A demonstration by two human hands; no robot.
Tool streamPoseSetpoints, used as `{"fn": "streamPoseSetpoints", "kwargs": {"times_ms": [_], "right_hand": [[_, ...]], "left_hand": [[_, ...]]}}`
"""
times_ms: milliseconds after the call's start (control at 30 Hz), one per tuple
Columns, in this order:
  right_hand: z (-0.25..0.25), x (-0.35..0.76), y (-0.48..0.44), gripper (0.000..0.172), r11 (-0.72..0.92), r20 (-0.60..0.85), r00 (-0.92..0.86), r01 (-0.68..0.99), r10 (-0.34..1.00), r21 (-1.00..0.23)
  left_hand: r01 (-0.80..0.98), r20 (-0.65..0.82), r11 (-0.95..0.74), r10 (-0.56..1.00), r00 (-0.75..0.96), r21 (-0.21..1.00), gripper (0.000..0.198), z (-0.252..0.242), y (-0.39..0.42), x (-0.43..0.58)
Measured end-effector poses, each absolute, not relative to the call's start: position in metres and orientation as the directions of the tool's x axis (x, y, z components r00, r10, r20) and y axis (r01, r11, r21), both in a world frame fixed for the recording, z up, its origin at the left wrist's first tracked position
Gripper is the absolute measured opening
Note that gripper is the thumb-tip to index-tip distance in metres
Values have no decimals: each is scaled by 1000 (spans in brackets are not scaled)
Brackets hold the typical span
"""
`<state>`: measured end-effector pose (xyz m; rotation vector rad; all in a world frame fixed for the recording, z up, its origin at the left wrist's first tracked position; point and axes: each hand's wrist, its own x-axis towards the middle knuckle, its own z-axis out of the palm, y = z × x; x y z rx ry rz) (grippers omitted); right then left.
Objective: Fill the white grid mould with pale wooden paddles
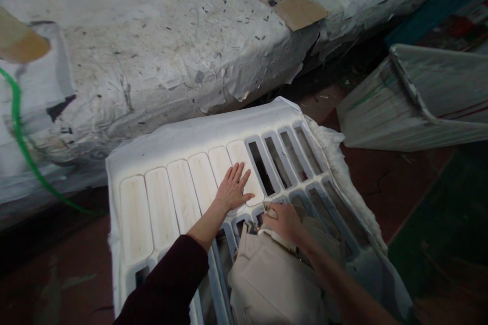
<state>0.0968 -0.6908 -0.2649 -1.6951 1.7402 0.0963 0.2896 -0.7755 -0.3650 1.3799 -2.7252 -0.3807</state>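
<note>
A white moulded panel (152, 147) with two rows of long slots leans against a table edge. Several upper slots on the left are filled with pale inserts (183, 193); those on the right are cut through. My left hand (232, 188) lies flat and open on the filled slots near the middle. My right hand (282, 221) is closed just below, its fingers curled around something small that I cannot make out, at the edge of a lower slot. A beige cloth (270, 279), perhaps my clothing, bunches under that hand.
A big work table (152, 40) covered in dirty torn white sheeting fills the top, with brown tape patches (282, 0). A green cord (17, 127) hangs at the left. A stack of white panels (412, 106) lies at the right on a dark red floor (404, 188).
</note>
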Motion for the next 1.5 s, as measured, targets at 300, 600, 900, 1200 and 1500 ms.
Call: {"fn": "streamPoseSetpoints", "kwargs": {"times_ms": [300,600,900,1200,1500], "right_hand": [[-255,76,-676,20,141,-431,124,-835,-894,-532],[-264,86,-640,30,7,-237,101,-909,-966,-416],[-230,122,-512,53,-98,-361,186,-964,-914,-249],[-258,146,-472,58,-288,-223,292,-956,-930,-53],[-200,55,-520,37,-416,-80,449,-872,-890,-259]], "left_hand": [[-797,-107,553,-801,-588,243,73,-359,-749,279],[-692,-63,578,-747,-662,432,52,-355,-719,292],[-588,-144,115,-916,-375,801,35,-337,-696,294],[-390,-405,-293,-881,-244,873,25,-309,-608,336],[79,-621,-658,-738,-265,749,58,-290,-590,333]]}}
